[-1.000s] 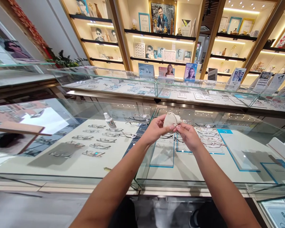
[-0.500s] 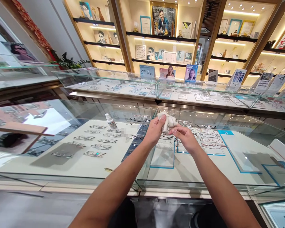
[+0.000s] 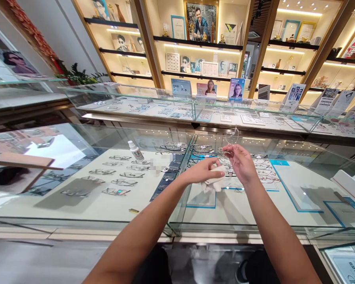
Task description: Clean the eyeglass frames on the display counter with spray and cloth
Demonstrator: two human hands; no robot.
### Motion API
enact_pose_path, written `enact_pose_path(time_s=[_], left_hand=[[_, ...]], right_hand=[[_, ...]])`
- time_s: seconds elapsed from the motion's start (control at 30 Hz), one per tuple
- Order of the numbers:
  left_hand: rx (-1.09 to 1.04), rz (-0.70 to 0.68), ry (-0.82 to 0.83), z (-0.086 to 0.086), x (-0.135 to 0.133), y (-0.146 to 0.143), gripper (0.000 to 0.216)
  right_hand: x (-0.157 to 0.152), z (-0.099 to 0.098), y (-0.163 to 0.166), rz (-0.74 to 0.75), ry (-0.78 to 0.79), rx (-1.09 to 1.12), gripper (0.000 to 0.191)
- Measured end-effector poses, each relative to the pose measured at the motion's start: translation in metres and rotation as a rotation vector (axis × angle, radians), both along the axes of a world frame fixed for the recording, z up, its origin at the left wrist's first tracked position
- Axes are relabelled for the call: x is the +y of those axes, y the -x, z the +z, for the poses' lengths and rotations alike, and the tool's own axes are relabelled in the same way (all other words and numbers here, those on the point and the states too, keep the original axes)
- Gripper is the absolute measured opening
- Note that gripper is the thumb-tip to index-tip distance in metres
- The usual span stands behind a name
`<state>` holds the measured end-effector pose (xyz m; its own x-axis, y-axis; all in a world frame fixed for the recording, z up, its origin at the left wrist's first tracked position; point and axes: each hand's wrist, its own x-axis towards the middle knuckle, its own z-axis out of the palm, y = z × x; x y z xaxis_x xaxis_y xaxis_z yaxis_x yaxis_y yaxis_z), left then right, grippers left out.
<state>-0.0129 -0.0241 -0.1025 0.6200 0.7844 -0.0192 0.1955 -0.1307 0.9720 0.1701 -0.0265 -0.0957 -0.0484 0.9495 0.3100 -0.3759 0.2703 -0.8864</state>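
My left hand (image 3: pixel 201 172) is closed on a crumpled pale cleaning cloth (image 3: pixel 213 182), held low over the glass counter (image 3: pixel 254 209). Just to its right, my right hand (image 3: pixel 241 165) pinches a thin clear-rimmed pair of glasses (image 3: pixel 231 140), raised upright above the fingers with one lens showing. The two hands are close together and the cloth no longer covers the glasses. A small white spray bottle (image 3: pixel 135 150) stands on the counter glass to the left of both hands.
Rows of spectacle frames (image 3: pixel 118 173) lie inside the glass case under my arms. A second glass counter (image 3: pixel 195 110) runs behind, with small advert cards (image 3: pixel 236 89) on it. Lit wall shelves (image 3: pixel 201 43) hold pictures and trophies. A white box (image 3: pixel 347 183) sits at far right.
The hands have separated: my left hand dropped down with the cloth, and my right hand lifted the glasses clear of the cloth, so the frame now shows.
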Motion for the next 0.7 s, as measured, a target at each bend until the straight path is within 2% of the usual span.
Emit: enact_pose_path(time_s=[0.07, 0.3, 0.37, 0.47, 0.6, 0.7], left_hand=[[0.069, -0.108, -0.047, -0.002, -0.002, -0.004, 0.041], [0.170, -0.289, -0.148, -0.017, -0.009, -0.020, 0.029], [0.154, -0.207, -0.198, -0.021, -0.007, -0.021, 0.020], [0.015, 0.045, -0.289, -0.022, 0.000, -0.020, 0.009], [-0.199, 0.368, -0.361, -0.014, 0.009, -0.013, 0.010], [-0.301, 0.532, -0.425, -0.008, 0.010, -0.007, 0.014]], right_hand=[[0.000, -0.001, 0.000, 0.009, -0.004, -0.027, 0.039], [0.001, -0.004, 0.002, 0.044, 0.010, -0.041, 0.036], [0.001, -0.004, 0.002, 0.046, 0.004, -0.029, 0.036], [0.002, -0.004, 0.001, 0.033, -0.002, -0.034, 0.038], [0.001, -0.003, 0.001, 0.041, 0.004, -0.027, 0.038], [0.000, -0.002, 0.001, 0.071, 0.011, -0.020, 0.036]])
